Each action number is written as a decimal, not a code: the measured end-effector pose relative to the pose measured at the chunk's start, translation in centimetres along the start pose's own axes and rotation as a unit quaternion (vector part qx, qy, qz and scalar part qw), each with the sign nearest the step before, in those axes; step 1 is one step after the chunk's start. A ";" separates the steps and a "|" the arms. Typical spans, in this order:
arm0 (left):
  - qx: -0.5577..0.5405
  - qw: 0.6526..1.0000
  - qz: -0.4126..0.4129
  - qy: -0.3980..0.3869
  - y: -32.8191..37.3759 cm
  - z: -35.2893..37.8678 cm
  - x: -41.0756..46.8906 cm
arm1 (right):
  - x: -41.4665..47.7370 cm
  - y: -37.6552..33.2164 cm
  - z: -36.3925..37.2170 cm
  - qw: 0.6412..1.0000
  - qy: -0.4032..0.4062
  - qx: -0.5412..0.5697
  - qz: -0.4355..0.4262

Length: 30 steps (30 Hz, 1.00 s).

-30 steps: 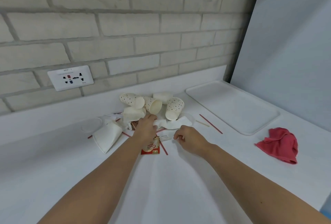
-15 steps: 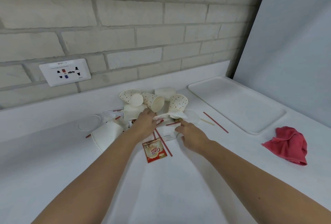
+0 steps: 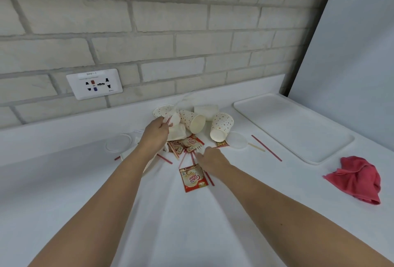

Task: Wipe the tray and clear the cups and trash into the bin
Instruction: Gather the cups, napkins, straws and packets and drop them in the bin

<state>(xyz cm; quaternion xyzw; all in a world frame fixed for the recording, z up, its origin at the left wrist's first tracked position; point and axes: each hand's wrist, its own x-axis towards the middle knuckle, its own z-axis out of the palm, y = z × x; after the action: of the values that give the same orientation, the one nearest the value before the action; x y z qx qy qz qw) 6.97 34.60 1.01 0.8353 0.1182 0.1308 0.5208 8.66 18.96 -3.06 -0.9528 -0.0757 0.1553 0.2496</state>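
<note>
The white rectangular plastic tray (image 3: 298, 126) sits bare at the right of the frame, flat on the white bench (image 3: 191, 224), well apart from both hands, so the wiping isn't what's going on here; looks like trash gathering to me.

Left hand (image 3: 154, 136) has its fingers (image 3: 165, 125) pinched around what looks like crumpled white paper and a thin red-striped stirrer up against the tipped-over dotted paper cup (image 3: 165, 112) at the back of the pile. Right hand (image 3: 213, 160) is palm-down on the bench with its fingers at a small white plastic fork (image 3: 199, 149) and the red creamer sachets (image 3: 187, 144); can't tell if it's actually gripping anything or just pressing on it.

What could go wrong: the two other dotted paper cups (image 3: 193, 120) are lying on their sides, light and round, so any nudge from a wrist could roll them off along the bench. The loose red sachet (image 3: 193, 178) by the right forearm is flat and slick, easy to leave behind or slide away in a sweep. Same for the long red-and-white straw (image 3: 266, 148) and the pale wooden stick (image 3: 257, 147) near the tray's edge, which are thin and hard to pinch off a smooth surface. The clear round lid (image 3: 118, 145) at left is nearly invisible against the white.

The crumpled red cloth (image 3: 358, 178) sits soft and bunched at lower right, below the tray. No bin in view, so where all this goes I can't say.
</note>
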 end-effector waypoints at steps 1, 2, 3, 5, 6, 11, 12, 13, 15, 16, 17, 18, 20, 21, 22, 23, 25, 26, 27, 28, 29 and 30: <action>-0.010 1.000 -0.004 0.004 0.0 0.1 -0.1 | 0.3 -0.7 0.4 1.000 0.001 0.003 0.016; -0.017 1.000 -0.006 0.004 0.0 0.1 -0.2 | 0.6 -1.3 0.8 1.000 0.006 -0.004 0.027; -0.019 1.000 -0.006 0.003 -0.1 0.2 -0.3 | 0.8 -1.9 1.2 0.999 0.010 -0.016 0.036; -0.011 1.000 -0.004 -0.001 -0.2 0.1 -0.5 | 1.2 -2.7 1.6 0.997 0.012 -0.057 0.043; -0.008 1.000 -0.003 -0.001 -0.2 0.0 -0.7 | 1.4 -3.0 1.7 0.997 0.016 -0.070 0.041; -0.002 1.000 0.004 0.004 -0.1 -1.0 -1.0 | 2.3 -2.7 0.3 0.997 0.019 -0.078 0.021; 0.001 1.000 0.004 0.007 -0.1 -1.1 -1.1 | 2.3 -2.3 -0.1 0.996 0.006 -0.089 0.017; 0.003 1.000 0.002 0.009 -0.1 -1.2 -1.1 | 2.3 -2.0 -0.4 0.994 -0.010 -0.105 0.012; 0.003 1.000 -0.001 0.008 0.0 -1.0 -1.2 | 2.3 -1.3 -0.6 0.988 -0.039 -0.151 0.002; 0.003 1.000 -0.001 0.006 0.2 -0.8 -1.3 | 2.2 -1.0 -0.6 0.984 -0.046 -0.172 0.000; 0.004 1.000 0.000 0.005 0.3 -0.6 -1.4 | 2.0 -0.8 -0.7 0.980 -0.053 -0.191 -0.004; 0.004 1.000 0.000 0.003 0.5 -0.4 -1.6 | 1.8 -0.7 -0.7 0.977 -0.060 -0.205 -0.013; 0.002 1.000 0.005 -0.002 0.9 -0.1 -1.9 | 1.0 -0.1 -0.9 0.970 -0.071 -0.230 -0.030; -0.001 1.000 0.007 -0.005 1.2 0.1 -2.2 | 0.6 0.2 -1.0 0.966 -0.078 -0.243 -0.040; -0.004 1.000 0.009 -0.008 1.5 0.3 -2.5 | 0.2 0.6 -1.1 0.961 -0.085 -0.258 -0.053; -0.005 1.000 0.010 -0.009 1.7 0.5 -2.8 | -0.2 1.2 -1.3 0.958 -0.089 -0.265 -0.059; -0.004 1.000 0.008 -0.010 2.1 0.9 -3.1 | -0.8 2.0 -2.0 0.962 -0.102 -0.248 -0.055; -0.001 1.000 0.008 -0.011 2.2 1.1 -3.3 | -1.3 2.3 -2.6 0.962 -0.118 -0.239 -0.057; 0.003 1.000 0.006 -0.015 2.3 1.4 -3.5 | -1.7 2.7 -3.3 0.962 -0.134 -0.231 -0.060; 0.008 1.000 0.003 -0.021 2.4 1.8 -3.7 | -2.0 3.1 -4.1 0.962 -0.144 -0.222 -0.064; 0.009 1.000 0.001 -0.028 2.7 2.2 -4.0 | -2.5 3.5 -5.0 0.965 -0.147 -0.207 -0.066; 0.005 0.999 0.003 -0.034 3.0 2.6 -4.3 | -2.9 4.0 -5.9 0.970 -0.148 -0.180 -0.069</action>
<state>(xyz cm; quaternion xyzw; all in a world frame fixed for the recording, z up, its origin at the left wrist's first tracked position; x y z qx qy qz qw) 4.00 29.72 2.19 0.8423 0.0991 0.1031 0.5196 8.13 12.20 0.61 -0.9409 -0.2041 0.2612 0.0697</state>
